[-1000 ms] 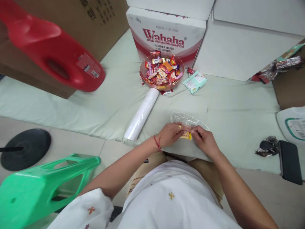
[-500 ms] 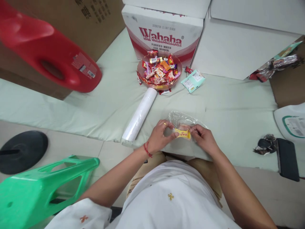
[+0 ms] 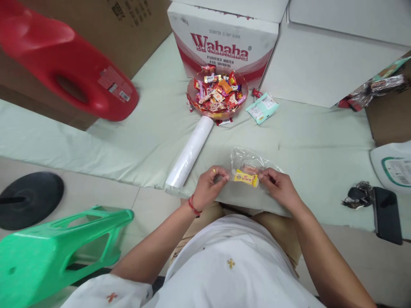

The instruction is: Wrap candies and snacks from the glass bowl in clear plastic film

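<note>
A clear plastic bag (image 3: 241, 156) is stretched between my two hands near the front edge of the covered table. My left hand (image 3: 210, 186) pinches its left edge, thumb against fingers. On the right, the thumb and fingers of my right hand (image 3: 280, 187) close on the opposite edge. A yellow-wrapped candy (image 3: 245, 177) with red lettering lies within the plastic, between the fingertips of both hands. Behind that candy, a pinkish packet (image 3: 249, 169) shows through the film, too blurred to name.
Beyond my hands stands a glass bowl (image 3: 190, 92) of wrapped candies. A white roll (image 3: 190, 152) lies to the left, and a mint-green packet (image 3: 263, 108) sits right of the bowl. Boxes (image 3: 221, 47) line the back. A phone (image 3: 387, 215) rests at the right edge.
My left hand has shifted left, off the yellow candy and onto the bag's edge. More of the candy's wrapper now shows, and the plastic is spread a little wider.
</note>
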Action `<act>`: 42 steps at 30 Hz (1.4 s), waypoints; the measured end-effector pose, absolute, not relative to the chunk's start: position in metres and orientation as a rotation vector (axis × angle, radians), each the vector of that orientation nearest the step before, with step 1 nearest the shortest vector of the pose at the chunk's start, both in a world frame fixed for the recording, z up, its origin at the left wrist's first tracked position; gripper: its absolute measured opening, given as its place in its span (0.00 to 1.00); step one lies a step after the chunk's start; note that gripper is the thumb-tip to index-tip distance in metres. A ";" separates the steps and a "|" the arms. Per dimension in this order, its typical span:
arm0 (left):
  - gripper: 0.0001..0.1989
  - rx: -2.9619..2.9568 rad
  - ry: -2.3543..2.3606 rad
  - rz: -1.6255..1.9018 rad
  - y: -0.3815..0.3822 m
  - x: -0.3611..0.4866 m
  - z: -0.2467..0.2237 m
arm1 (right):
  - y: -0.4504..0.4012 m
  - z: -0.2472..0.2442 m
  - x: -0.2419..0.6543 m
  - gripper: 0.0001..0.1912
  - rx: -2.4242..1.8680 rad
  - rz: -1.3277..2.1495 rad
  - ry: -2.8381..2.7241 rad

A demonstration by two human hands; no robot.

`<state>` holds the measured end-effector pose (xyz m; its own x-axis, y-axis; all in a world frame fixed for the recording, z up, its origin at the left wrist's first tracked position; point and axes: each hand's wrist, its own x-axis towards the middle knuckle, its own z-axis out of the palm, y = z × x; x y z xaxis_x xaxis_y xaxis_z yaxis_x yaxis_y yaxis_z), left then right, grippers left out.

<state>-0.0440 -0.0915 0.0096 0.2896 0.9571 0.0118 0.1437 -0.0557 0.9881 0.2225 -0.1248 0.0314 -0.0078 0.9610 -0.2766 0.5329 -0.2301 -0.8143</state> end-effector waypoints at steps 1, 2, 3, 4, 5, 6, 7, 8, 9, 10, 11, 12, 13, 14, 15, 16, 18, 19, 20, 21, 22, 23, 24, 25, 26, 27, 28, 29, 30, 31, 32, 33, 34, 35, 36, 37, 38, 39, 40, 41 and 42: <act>0.16 1.396 1.063 0.937 -0.090 -0.046 0.009 | -0.125 0.034 0.224 0.19 -1.789 1.173 -1.550; 0.17 1.341 1.037 0.927 -0.089 -0.049 0.008 | -0.125 0.036 0.226 0.19 -1.787 1.186 -1.558; 0.18 1.304 1.006 0.909 -0.088 -0.051 0.008 | -0.125 0.038 0.227 0.19 -1.786 1.199 -1.568; 0.18 1.284 0.976 0.885 -0.086 -0.054 0.008 | -0.125 0.040 0.228 0.19 -1.787 1.212 -1.578; 0.19 1.272 0.953 0.863 -0.084 -0.056 0.008 | -0.125 0.041 0.228 0.20 -1.789 1.222 -1.586; 0.19 1.268 0.940 0.845 -0.081 -0.057 0.009 | -0.125 0.041 0.228 0.20 -1.791 1.231 -1.590; 0.19 1.270 0.933 0.832 -0.078 -0.059 0.008 | -0.124 0.041 0.226 0.20 -1.792 1.245 -1.590; 0.19 1.280 0.937 0.826 -0.074 -0.060 0.008 | -0.124 0.041 0.225 0.21 -1.789 1.263 -1.584; 0.19 1.296 0.950 0.828 -0.070 -0.060 0.007 | -0.124 0.040 0.224 0.21 -1.783 1.285 -1.572; 0.19 1.320 0.970 0.835 -0.066 -0.061 0.006 | -0.124 0.038 0.222 0.22 -1.773 1.310 -1.558; 0.18 1.351 0.996 0.844 -0.062 -0.062 0.005 | -0.124 0.037 0.221 0.22 -1.762 1.331 -1.540; 0.17 1.385 1.028 0.850 -0.058 -0.063 0.004 | -0.123 0.035 0.220 0.23 -1.753 1.343 -1.520; 0.16 1.420 1.060 0.851 -0.055 -0.063 0.003 | -0.122 0.034 0.219 0.24 -1.749 1.344 -1.496; 0.15 1.454 1.089 0.845 -0.053 -0.064 0.002 | -0.122 0.033 0.218 0.24 -1.751 1.338 -1.473; 0.14 1.482 1.110 0.835 -0.051 -0.064 0.003 | -0.121 0.033 0.218 0.25 -1.756 1.327 -1.453; 0.13 1.508 1.128 0.824 -0.050 -0.063 0.003 | -0.120 0.033 0.217 0.26 -1.762 1.316 -1.437; 0.12 1.566 1.171 0.820 -0.047 -0.060 0.006 | -0.119 0.033 0.217 0.26 -1.771 1.301 -1.416; 0.11 1.603 1.201 0.832 -0.046 -0.057 0.008 | -0.119 0.032 0.217 0.26 -1.773 1.299 -1.407; 0.10 1.643 1.235 0.851 -0.045 -0.054 0.010 | -0.119 0.032 0.217 0.26 -1.775 1.299 -1.397; 0.10 1.679 1.270 0.872 -0.043 -0.051 0.011 | -0.120 0.031 0.217 0.26 -1.777 1.299 -1.387; 0.09 1.709 1.306 0.888 -0.041 -0.047 0.012 | -0.121 0.031 0.218 0.26 -1.781 1.298 -1.375; 0.09 1.730 1.344 0.890 -0.039 -0.044 0.012 | -0.121 0.030 0.218 0.26 -1.788 1.297 -1.366; 0.09 1.748 1.385 0.877 -0.036 -0.040 0.012 | -0.122 0.029 0.219 0.26 -1.796 1.294 -1.358; 0.09 1.766 1.430 0.849 -0.034 -0.037 0.011 | -0.122 0.028 0.219 0.26 -1.805 1.292 -1.355; 0.08 1.786 1.478 0.812 -0.032 -0.034 0.010 | -0.122 0.028 0.219 0.25 -1.817 1.289 -1.356; 0.07 1.802 1.528 0.775 -0.029 -0.032 0.009 | -0.122 0.027 0.219 0.25 -1.833 1.283 -1.363; 0.06 1.813 1.576 0.743 -0.027 -0.029 0.008 | -0.122 0.027 0.218 0.24 -1.852 1.271 -1.379; 0.06 1.814 1.617 0.721 -0.025 -0.028 0.007 | -0.122 0.027 0.218 0.23 -1.872 1.252 -1.402; 0.05 1.807 1.651 0.714 -0.024 -0.027 0.006 | -0.122 0.027 0.216 0.22 -1.891 1.226 -1.427; 0.05 1.797 1.680 0.729 -0.023 -0.026 0.006 | -0.122 0.027 0.215 0.22 -1.908 1.197 -1.454; 0.05 1.789 1.704 0.773 -0.023 -0.026 0.007 | -0.122 0.027 0.214 0.21 -1.920 1.167 -1.479; 0.05 1.786 1.724 0.847 -0.025 -0.027 0.008 | -0.122 0.027 0.213 0.20 -1.926 1.141 -1.500; 0.06 1.788 1.736 0.944 -0.027 -0.028 0.010 | -0.122 0.027 0.212 0.20 -1.929 1.120 -1.517; 0.07 1.798 1.725 1.047 -0.030 -0.029 0.014 | -0.122 0.028 0.211 0.19 -1.932 1.105 -1.529; 0.08 1.822 1.679 1.133 -0.034 -0.031 0.017 | -0.122 0.028 0.210 0.19 -1.935 1.095 -1.537; 0.10 1.860 1.593 1.178 -0.037 -0.033 0.020 | -0.123 0.028 0.210 0.19 -1.939 1.088 -1.539; 0.12 1.913 1.470 1.166 -0.040 -0.035 0.023 | -0.123 0.027 0.210 0.19 -1.941 1.083 -1.538; 0.13 1.965 1.346 1.118 -0.042 -0.036 0.026 | -0.123 0.027 0.210 0.19 -1.941 1.081 -1.534; 0.14 2.007 1.235 1.052 -0.042 -0.037 0.027 | -0.123 0.027 0.210 0.19 -1.940 1.082 -1.529; 0.15 2.032 1.155 0.990 -0.040 -0.038 0.027 | -0.123 0.026 0.210 0.19 -1.935 1.082 -1.523; 0.15 2.037 1.109 0.950 -0.038 -0.039 0.025 | -0.123 0.026 0.211 0.19 -1.930 1.086 -1.518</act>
